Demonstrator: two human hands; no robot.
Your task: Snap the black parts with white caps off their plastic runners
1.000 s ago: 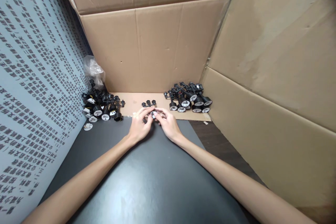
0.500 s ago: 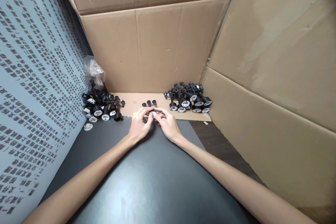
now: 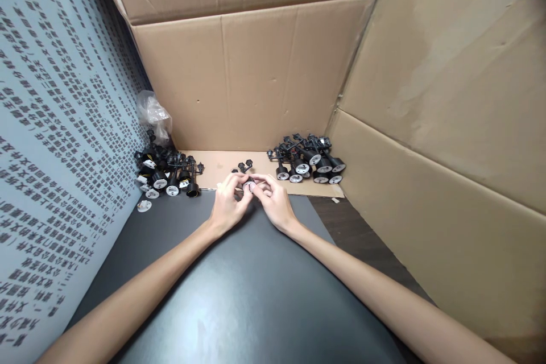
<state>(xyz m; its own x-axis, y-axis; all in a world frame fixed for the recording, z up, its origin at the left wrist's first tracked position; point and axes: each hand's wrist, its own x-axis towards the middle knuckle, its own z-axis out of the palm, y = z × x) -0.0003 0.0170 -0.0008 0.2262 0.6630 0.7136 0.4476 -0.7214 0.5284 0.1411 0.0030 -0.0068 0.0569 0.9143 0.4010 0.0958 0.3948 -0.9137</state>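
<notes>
Both hands meet around a small black toy street lamp [image 3: 245, 166], its lantern heads pointing away from me and its round base turned towards me. The fingers of my left hand [image 3: 229, 203] are closed on the left side of the base. My right hand [image 3: 273, 202] grips the other side, its thumb pressed on the white disc [image 3: 249, 185] in the base. Fingers cover the lamp's post and much of the base.
More black lamps [image 3: 170, 173] lie piled at the left, some with yellow wires showing. A loose white disc [image 3: 144, 206] lies before them. Another lamp pile [image 3: 307, 159] is at the right. Cardboard walls [image 3: 264, 79] and a printed sheet [image 3: 55, 125] surround the dark mat [image 3: 239, 296].
The held lamp has turned slightly, so its lantern heads now tilt, with the right one higher. Both hands stay in nearly the same place.
</notes>
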